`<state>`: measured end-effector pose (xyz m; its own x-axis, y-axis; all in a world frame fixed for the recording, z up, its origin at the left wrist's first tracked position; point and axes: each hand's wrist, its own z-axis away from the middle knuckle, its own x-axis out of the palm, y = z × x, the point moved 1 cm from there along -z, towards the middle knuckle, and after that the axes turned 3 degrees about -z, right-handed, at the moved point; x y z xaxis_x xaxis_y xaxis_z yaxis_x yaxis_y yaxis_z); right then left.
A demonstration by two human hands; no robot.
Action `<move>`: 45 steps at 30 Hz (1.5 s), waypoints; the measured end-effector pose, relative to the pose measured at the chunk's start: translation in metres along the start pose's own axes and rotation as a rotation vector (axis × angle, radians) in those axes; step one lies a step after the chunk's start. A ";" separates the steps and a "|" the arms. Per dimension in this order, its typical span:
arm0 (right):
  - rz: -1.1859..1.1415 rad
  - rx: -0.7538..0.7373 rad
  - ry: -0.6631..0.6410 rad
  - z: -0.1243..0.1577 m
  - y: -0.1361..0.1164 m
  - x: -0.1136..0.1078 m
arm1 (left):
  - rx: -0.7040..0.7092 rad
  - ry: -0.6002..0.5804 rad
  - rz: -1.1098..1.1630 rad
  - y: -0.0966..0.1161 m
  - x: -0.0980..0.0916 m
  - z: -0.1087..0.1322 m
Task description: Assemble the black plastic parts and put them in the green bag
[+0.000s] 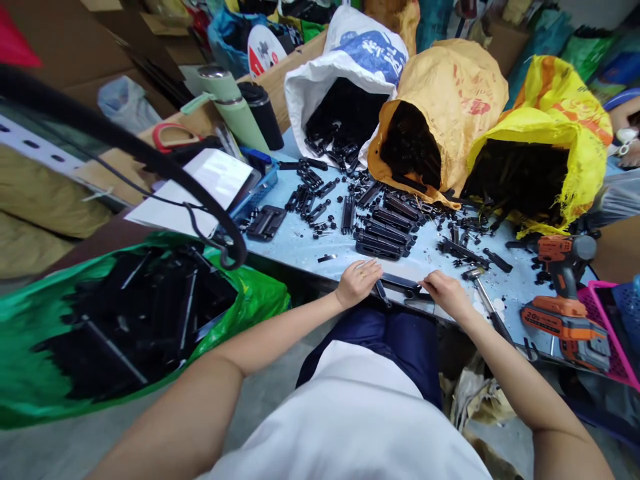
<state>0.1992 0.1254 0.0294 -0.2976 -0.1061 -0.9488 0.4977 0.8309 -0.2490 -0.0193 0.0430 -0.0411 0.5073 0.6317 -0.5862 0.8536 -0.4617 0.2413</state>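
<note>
My left hand (358, 282) and my right hand (447, 293) rest at the near edge of the light blue table (300, 248). Both are closed on the two ends of a long black plastic strip (400, 285) lying along that edge. The left fingers curl over its left end, and a short black piece sticks out below them. The right fingers pinch its right end. Just beyond the strip lies a stack of similar black bars (386, 232), with several small black clips (313, 193) scattered to the left.
Three open sacks of black parts stand at the back: white (345, 73), orange (445, 100), yellow (555, 133). A green bag (125, 320) of black parts sits at my left. An orange cordless drill (565, 300) and a hammer (483, 293) lie at right. Flasks (235, 107) stand back left.
</note>
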 end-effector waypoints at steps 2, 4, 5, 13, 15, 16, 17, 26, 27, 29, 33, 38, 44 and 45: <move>0.046 -0.055 -0.026 0.001 -0.002 0.002 | 0.026 -0.012 0.036 -0.004 0.000 -0.001; 0.042 -0.108 -0.027 0.006 -0.003 0.007 | 0.030 -0.028 0.074 -0.007 0.000 -0.001; 0.024 -0.126 -0.012 0.010 -0.002 0.010 | 0.028 -0.031 0.086 -0.009 0.001 -0.001; -0.080 -0.097 0.136 0.006 -0.014 0.028 | -0.137 -0.071 0.055 0.003 0.004 0.002; -0.140 -0.138 0.090 -0.013 -0.028 0.037 | -0.301 -0.068 -0.080 0.013 -0.001 0.003; -0.172 -0.169 0.057 -0.022 -0.033 0.043 | -0.395 -0.098 -0.153 0.020 -0.005 0.004; -0.199 -0.195 0.026 -0.029 -0.038 0.048 | -0.482 -0.161 -0.214 0.027 -0.008 0.003; -0.250 -0.143 -0.025 -0.039 -0.040 0.063 | -0.817 -0.698 -0.238 0.062 -0.007 -0.019; -0.230 -0.137 -0.038 -0.038 -0.040 0.064 | -0.823 -0.713 -0.233 0.060 -0.007 -0.021; -0.189 -0.112 -0.054 -0.036 -0.040 0.068 | -0.828 -0.743 -0.219 0.055 -0.007 -0.021; -0.124 -0.071 -0.049 -0.032 -0.039 0.077 | -0.825 -0.782 -0.186 0.049 -0.008 -0.022; -0.073 -0.084 -0.048 -0.029 -0.034 0.083 | -0.851 -0.769 -0.183 0.049 -0.007 -0.023; 0.029 -0.051 -0.084 -0.034 -0.038 0.085 | -0.777 -0.731 -0.230 0.048 -0.006 -0.015; 0.027 -0.056 -0.084 -0.033 -0.040 0.083 | -0.763 -0.713 -0.229 0.049 -0.005 -0.013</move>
<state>0.1275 0.1014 -0.0327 -0.2144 -0.1263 -0.9686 0.4573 0.8632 -0.2138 0.0212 0.0251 -0.0168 0.3506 0.0295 -0.9361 0.8934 0.2893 0.3437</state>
